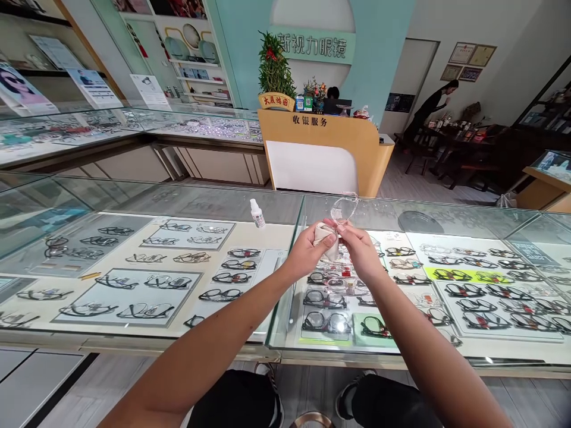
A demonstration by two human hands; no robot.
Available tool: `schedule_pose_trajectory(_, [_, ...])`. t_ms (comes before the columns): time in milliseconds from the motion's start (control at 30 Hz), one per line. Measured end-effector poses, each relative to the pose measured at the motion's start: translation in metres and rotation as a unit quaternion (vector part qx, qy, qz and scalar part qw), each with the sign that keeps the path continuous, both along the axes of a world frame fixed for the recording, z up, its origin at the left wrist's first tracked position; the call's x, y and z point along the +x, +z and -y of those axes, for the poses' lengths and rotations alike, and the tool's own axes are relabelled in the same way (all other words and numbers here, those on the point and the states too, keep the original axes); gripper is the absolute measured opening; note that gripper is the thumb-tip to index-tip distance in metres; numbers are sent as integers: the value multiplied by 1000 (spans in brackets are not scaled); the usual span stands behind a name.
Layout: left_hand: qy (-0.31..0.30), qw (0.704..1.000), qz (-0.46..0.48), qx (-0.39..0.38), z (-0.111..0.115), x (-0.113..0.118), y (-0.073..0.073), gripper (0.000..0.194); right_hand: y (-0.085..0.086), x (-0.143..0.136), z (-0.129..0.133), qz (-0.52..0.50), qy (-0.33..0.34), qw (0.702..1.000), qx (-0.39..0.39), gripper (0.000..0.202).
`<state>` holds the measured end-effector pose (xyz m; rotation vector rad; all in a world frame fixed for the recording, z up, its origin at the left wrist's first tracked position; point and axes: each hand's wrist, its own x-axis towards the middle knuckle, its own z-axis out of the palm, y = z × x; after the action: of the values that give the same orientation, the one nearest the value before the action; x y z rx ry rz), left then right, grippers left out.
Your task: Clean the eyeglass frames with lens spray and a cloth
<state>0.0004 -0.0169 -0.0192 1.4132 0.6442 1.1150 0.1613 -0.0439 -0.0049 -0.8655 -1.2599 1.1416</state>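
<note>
Above the glass display counter (292, 261), my left hand (310, 249) is closed on a bunched, pale cleaning cloth (330, 246). Close beside it, my right hand (359, 246) pinches a pair of eyeglasses (344, 208) with a thin, light rim. One rim sticks up past my fingertips, away from me. The rest of the eyeglasses is hidden by my fingers and the cloth. A small white spray bottle (257, 213) stands upright on the counter, to the left of my hands.
Rows of eyeglasses (154, 280) lie inside the counter on both sides. Beyond it stands a wooden cashier desk (370, 160) with a potted plant (274, 68) and a person partly hidden behind it. Another person (430, 107) leans over a table at the far right.
</note>
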Motion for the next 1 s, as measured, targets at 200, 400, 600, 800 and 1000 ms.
schedule_pose_trajectory(200, [31,999,8,2,1,0,4,61,5,-3,2,21,-23,999,21,44])
schedule_pose_trajectory(400, [75,997,-11,14,2,0,5,65,-5,-4,-2,-16,-14,1000,-12,35])
schedule_pose_trajectory(600, [68,996,-44,22,-2,0,-1,64,-4,-6,-1,-63,5,997,-54,26])
schedule_pose_trajectory(800, [73,988,-106,81,-3,-3,-5,52,-7,-4,-6,-76,-35,994,-68,23])
schedule_pose_trajectory(1000, [103,986,-105,82,-5,-4,-7,52,-9,4,-11,-80,-93,991,-52,23])
